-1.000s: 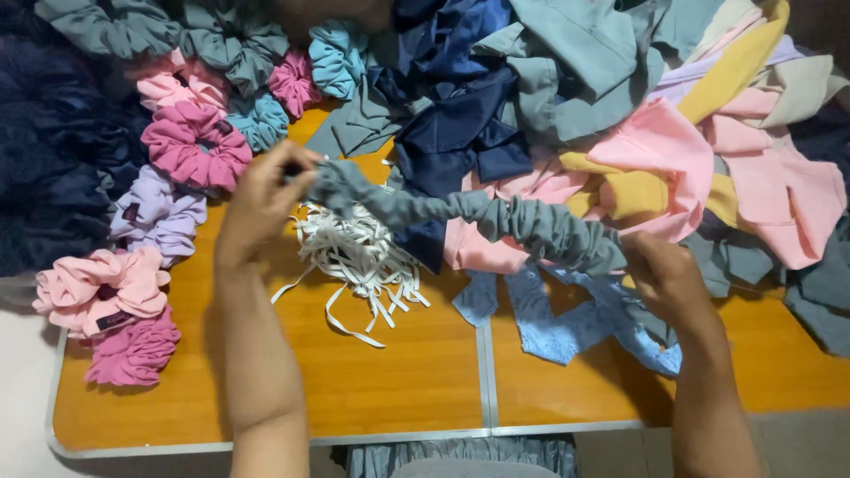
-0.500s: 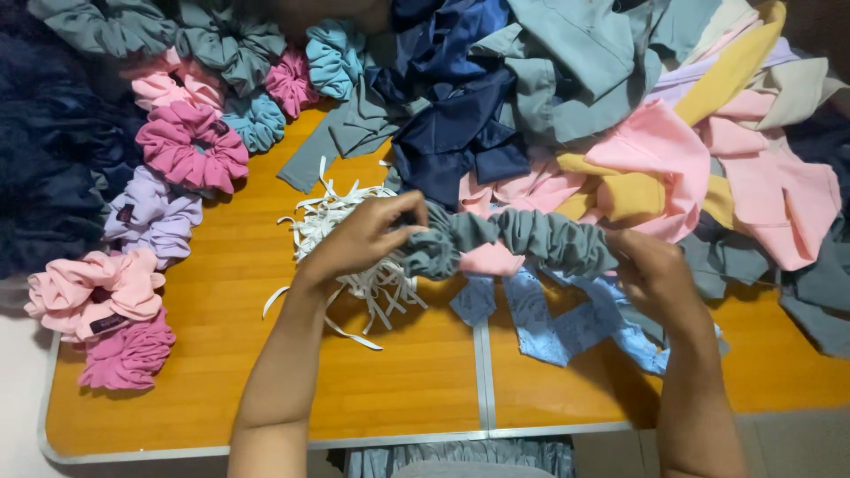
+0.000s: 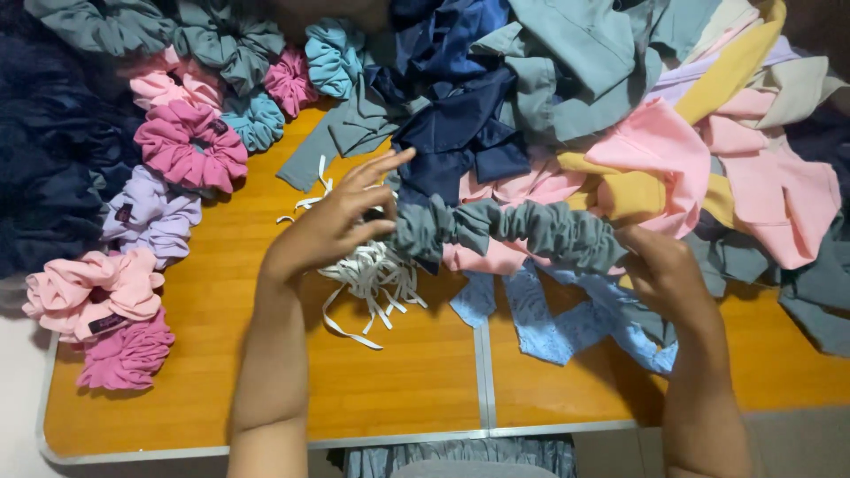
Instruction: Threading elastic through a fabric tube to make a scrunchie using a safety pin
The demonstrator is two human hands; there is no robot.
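A gathered grey-green fabric tube [image 3: 518, 232] stretches across the middle of the wooden table [image 3: 204, 398]. My right hand [image 3: 662, 270] grips its right end. My left hand [image 3: 341, 221] rests at its left end, thumb and forefinger pinching the fabric while the other fingers fan out. Just under the left hand lies a tangle of white elastic strips [image 3: 367, 279]. Light blue fabric pieces [image 3: 549, 319] lie below the tube.
Finished scrunchies line the left side: magenta [image 3: 190, 146], lilac [image 3: 150, 212], pale pink [image 3: 88, 292] and a darker pink one [image 3: 124, 354]. A heap of navy, grey, pink and yellow cloth [image 3: 620, 106] covers the back and right. The table's metal front edge [image 3: 266, 445] is near me.
My left hand has slid right along the tube from its far left end, bunching the fabric shorter. The right hand has stayed on the right end.
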